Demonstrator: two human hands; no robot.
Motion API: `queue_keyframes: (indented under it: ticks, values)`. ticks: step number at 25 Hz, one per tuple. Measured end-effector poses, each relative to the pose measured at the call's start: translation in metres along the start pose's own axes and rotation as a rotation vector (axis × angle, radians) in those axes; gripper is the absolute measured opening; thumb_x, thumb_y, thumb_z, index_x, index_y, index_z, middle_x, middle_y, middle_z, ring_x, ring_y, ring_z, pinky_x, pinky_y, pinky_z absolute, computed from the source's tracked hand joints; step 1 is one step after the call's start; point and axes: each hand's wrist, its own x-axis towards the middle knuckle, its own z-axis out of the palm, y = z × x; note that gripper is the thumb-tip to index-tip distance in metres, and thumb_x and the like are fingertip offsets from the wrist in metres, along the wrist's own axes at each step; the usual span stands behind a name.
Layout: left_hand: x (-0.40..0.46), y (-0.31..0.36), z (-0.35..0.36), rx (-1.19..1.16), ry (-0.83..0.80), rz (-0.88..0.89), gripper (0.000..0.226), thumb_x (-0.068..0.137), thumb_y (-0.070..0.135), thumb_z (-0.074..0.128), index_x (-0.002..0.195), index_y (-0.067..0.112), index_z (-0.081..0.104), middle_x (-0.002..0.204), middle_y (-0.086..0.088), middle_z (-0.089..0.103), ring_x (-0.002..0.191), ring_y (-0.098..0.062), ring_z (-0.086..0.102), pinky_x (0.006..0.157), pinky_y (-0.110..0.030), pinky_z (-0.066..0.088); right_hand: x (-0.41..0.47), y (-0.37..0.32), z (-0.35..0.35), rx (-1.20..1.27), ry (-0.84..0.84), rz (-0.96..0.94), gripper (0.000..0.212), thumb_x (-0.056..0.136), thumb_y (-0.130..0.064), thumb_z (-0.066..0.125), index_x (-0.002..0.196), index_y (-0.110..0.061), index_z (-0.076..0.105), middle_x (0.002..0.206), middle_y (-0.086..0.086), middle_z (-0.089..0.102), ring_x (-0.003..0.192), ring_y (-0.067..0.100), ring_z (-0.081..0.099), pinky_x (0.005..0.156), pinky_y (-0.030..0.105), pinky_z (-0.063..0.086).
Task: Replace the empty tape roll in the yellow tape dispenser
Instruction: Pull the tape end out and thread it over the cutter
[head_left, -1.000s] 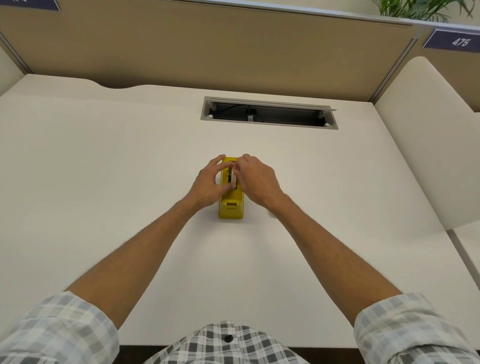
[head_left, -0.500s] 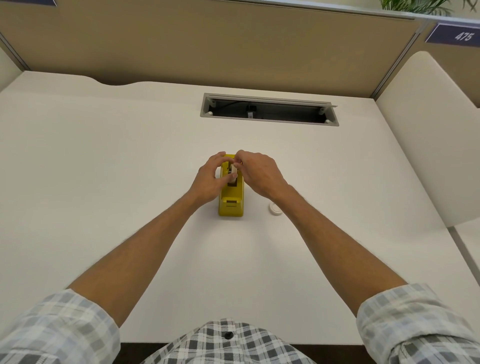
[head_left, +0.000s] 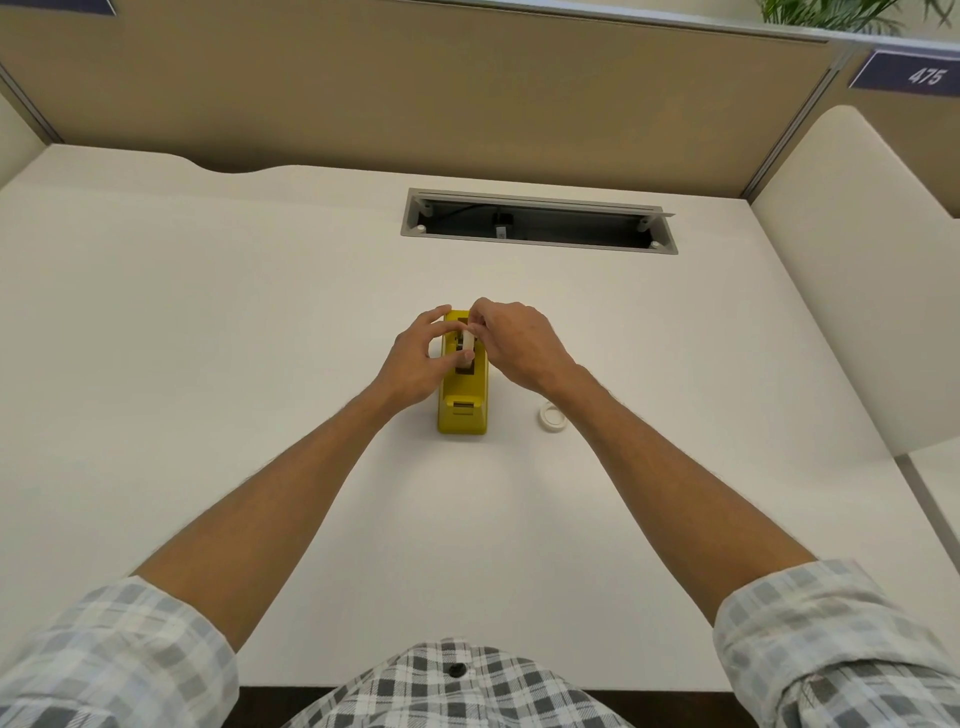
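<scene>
The yellow tape dispenser (head_left: 462, 402) stands in the middle of the white desk (head_left: 208, 364), its cutter end toward me. A white tape roll (head_left: 467, 341) sits on edge in the dispenser's slot. My left hand (head_left: 415, 364) grips the roll from the left, thumb on its near side and fingers over the top. My right hand (head_left: 514, 345) pinches the roll's far top edge from the right. A second small white ring, a tape roll (head_left: 551, 417), lies flat on the desk just right of the dispenser, partly hidden by my right forearm.
A recessed grey cable tray (head_left: 537, 221) opens in the desk behind the dispenser. Tan partition walls close the back, and a cream divider (head_left: 852, 291) rises along the right side. The desk's near edge runs by my shirt.
Both hands have lifted a little off the dispenser's top while still holding the white roll. My right forearm shifted, uncovering the small white ring on the desk.
</scene>
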Motion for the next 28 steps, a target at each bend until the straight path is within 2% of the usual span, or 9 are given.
queue_keyframes:
  ticks: [6, 12, 19, 28]
  values:
    - [-0.001, 0.002, -0.001, -0.001, 0.001, -0.004, 0.042, 0.084, 0.035, 0.071, 0.125, 0.029, 0.06, 0.155, 0.004, 0.035, 0.141, -0.024, 0.033, 0.109, -0.052, 0.038, 0.004, 0.001, -0.004, 0.026, -0.016, 0.041, 0.022, 0.103, -0.027, 0.046, 0.118, -0.013, 0.055, 0.1, 0.008, 0.07, 0.075, 0.019, 0.058, 0.064, 0.026, 0.042]
    - [-0.002, 0.003, -0.002, 0.0, 0.001, -0.006, 0.044, 0.083, 0.035, 0.072, 0.125, 0.03, 0.06, 0.155, 0.004, 0.035, 0.141, -0.024, 0.033, 0.11, -0.052, 0.038, 0.005, 0.003, -0.004, 0.109, -0.004, 0.061, 0.022, 0.102, -0.026, 0.046, 0.116, -0.013, 0.057, 0.102, 0.008, 0.07, 0.082, 0.021, 0.063, 0.068, 0.027, 0.049]
    - [-0.001, 0.0, 0.0, 0.005, 0.019, 0.003, 0.046, 0.084, 0.035, 0.071, 0.128, 0.028, 0.061, 0.155, 0.005, 0.035, 0.142, -0.023, 0.033, 0.111, -0.049, 0.037, 0.002, 0.011, 0.002, 0.308, 0.04, 0.131, 0.016, 0.1, -0.021, 0.05, 0.108, -0.012, 0.061, 0.098, 0.007, 0.073, 0.086, 0.023, 0.068, 0.08, 0.039, 0.057]
    - [-0.001, -0.002, 0.001, 0.065, 0.035, 0.018, 0.045, 0.084, 0.04, 0.07, 0.128, 0.032, 0.061, 0.155, 0.005, 0.036, 0.142, -0.023, 0.032, 0.109, -0.053, 0.039, 0.004, 0.009, 0.005, 0.486, 0.11, 0.218, 0.013, 0.094, -0.017, 0.061, 0.101, -0.009, 0.07, 0.095, 0.007, 0.073, 0.086, 0.02, 0.069, 0.086, 0.034, 0.058]
